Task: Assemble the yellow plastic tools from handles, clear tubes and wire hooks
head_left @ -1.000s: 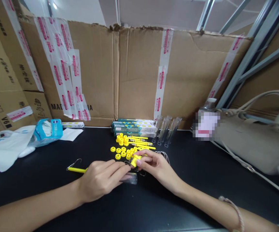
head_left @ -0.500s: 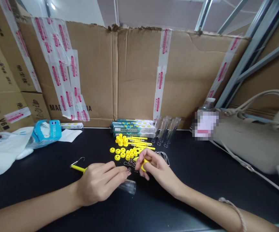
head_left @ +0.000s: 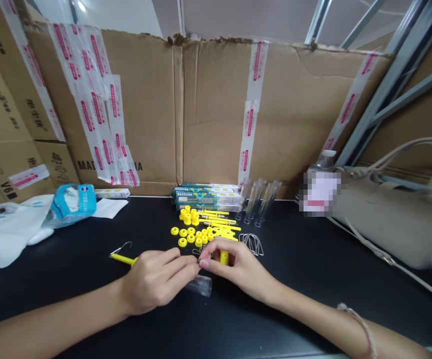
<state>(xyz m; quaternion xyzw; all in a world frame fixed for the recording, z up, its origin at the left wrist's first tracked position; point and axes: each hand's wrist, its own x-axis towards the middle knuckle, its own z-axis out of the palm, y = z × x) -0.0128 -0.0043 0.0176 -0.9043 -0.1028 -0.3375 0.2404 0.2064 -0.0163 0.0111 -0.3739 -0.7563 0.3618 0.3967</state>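
My left hand (head_left: 159, 281) is closed palm-down over a clear plastic tube (head_left: 201, 286), whose end shows beneath the fingers. From its other side sticks a yellow rod (head_left: 122, 259) with a bent metal hook (head_left: 123, 247) at its tip; whether rod and tube join is hidden. My right hand (head_left: 238, 267) has a yellow cylindrical cap (head_left: 224, 257) tucked in its curled fingers. Its thumb and forefinger pinch a small metal piece (head_left: 199, 261), seemingly a coil spring end, at my left fingertips. Behind the hands lie yellow rings (head_left: 183, 233), yellow caps (head_left: 188, 217) and yellow rods (head_left: 219, 223).
Bent wire hooks (head_left: 251, 244) lie right of the yellow parts. Clear tubes (head_left: 258, 202) stand beside stacked small boxes (head_left: 206, 198) at the back. A blue tissue pack (head_left: 73, 204) is left; a bottle (head_left: 319, 187) and handbag (head_left: 399, 214) are right. Cardboard (head_left: 216, 114) walls the rear.
My right hand has turned over and moved left, bringing thumb and forefinger against my left fingertips at the metal piece. The yellow cap has shifted deeper into its grasp. My left hand has barely moved.
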